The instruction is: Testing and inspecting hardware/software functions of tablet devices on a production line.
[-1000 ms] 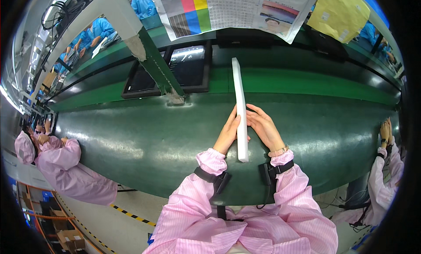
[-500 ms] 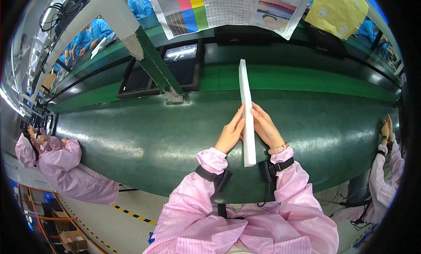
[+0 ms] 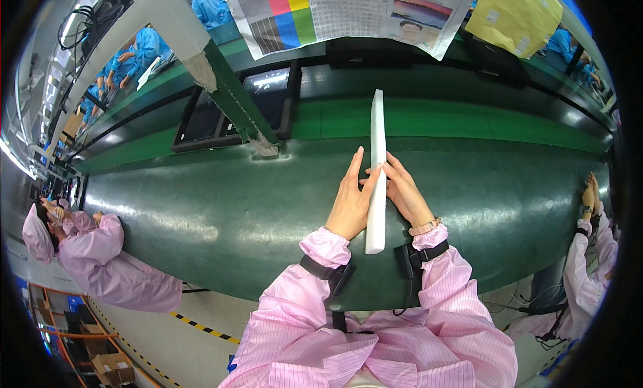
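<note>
A long white foam slab stands on its narrow edge over the green table, pointing away from me. My right hand grips it from the right, the thumb by its upper edge and the fingers along its side. On the left, my left hand steadies it with the thumb across the upper edge. The left index finger stretches forward, off the slab. Parts of the fingers on both sides are hidden. Both wrists wear black straps with small black boxes.
Beyond the green table runs a green belt bearing a black tray with dark screens. A green post rises at its near edge. Printed sheets hang above. People in pink sit left and right.
My left hand has opened its fingers and turned, the index finger now stretched forward. The slab's far end has swung slightly right and its near end left. The black tray has shifted slightly left.
</note>
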Demonstrator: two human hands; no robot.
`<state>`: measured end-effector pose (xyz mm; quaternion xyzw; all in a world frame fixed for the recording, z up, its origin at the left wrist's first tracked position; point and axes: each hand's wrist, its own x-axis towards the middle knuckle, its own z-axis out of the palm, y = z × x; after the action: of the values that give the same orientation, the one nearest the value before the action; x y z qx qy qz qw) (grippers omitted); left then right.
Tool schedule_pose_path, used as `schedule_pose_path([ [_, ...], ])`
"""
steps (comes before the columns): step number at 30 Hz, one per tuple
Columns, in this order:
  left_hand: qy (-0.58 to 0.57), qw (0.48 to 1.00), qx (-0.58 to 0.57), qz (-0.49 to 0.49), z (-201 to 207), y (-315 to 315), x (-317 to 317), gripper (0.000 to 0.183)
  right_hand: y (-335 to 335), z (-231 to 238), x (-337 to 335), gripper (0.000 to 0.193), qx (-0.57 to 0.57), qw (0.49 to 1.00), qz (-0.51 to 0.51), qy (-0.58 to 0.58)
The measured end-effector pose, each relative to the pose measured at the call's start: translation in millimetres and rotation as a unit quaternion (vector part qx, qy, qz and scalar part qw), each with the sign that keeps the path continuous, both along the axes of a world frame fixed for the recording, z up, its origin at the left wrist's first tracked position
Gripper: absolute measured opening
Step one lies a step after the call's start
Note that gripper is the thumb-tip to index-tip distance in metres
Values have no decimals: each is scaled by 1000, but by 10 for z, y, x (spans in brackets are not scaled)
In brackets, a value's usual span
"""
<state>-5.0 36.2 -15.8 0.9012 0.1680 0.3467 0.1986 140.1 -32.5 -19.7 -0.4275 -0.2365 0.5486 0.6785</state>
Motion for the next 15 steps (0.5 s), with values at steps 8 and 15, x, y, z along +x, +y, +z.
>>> schedule_pose_path([
  [8, 7, 997, -62, -50, -46, 16, -5, 81, 18, -33, -4, 69, -24, 999, 8, -24],
  [15, -69, 985, -120, -98, -72, -33, 62, 74, 25, -92, -4, 65, -21, 999, 0, -31],
])
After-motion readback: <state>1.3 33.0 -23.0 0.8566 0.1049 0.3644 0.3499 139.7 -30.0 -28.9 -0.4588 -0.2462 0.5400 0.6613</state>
